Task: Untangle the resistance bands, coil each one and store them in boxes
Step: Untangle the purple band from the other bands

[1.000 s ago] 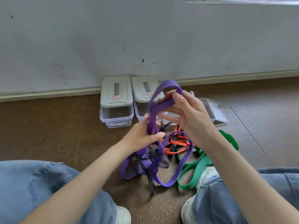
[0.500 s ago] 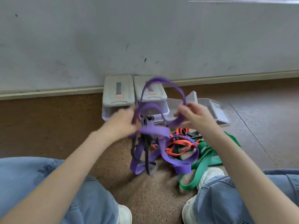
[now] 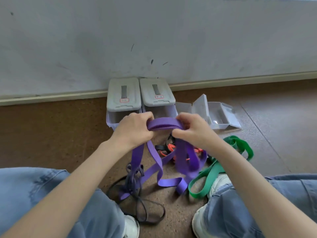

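**Bands Spread on Floor Before a Row of Boxes**

Two lidded boxes [image 3: 139,98] stand side by side against the wall [image 3: 154,36], and the open box [image 3: 217,115] lies on the floor to their right. In front of the lidded boxes both hands hold a folded band [image 3: 164,124] above the floor, the left hand [image 3: 135,130] at its left end and the right hand [image 3: 192,129] at its right end. Below the hands its loose loops hang into a tangle of bands [image 3: 168,150] on the floor [image 3: 51,134]. Another band [image 3: 214,170] lies right of that tangle, running toward the right shoe [image 3: 221,182]. A thin band [image 3: 145,212] lies nearer the person than the tangle, beside the left shoe [image 3: 131,226].
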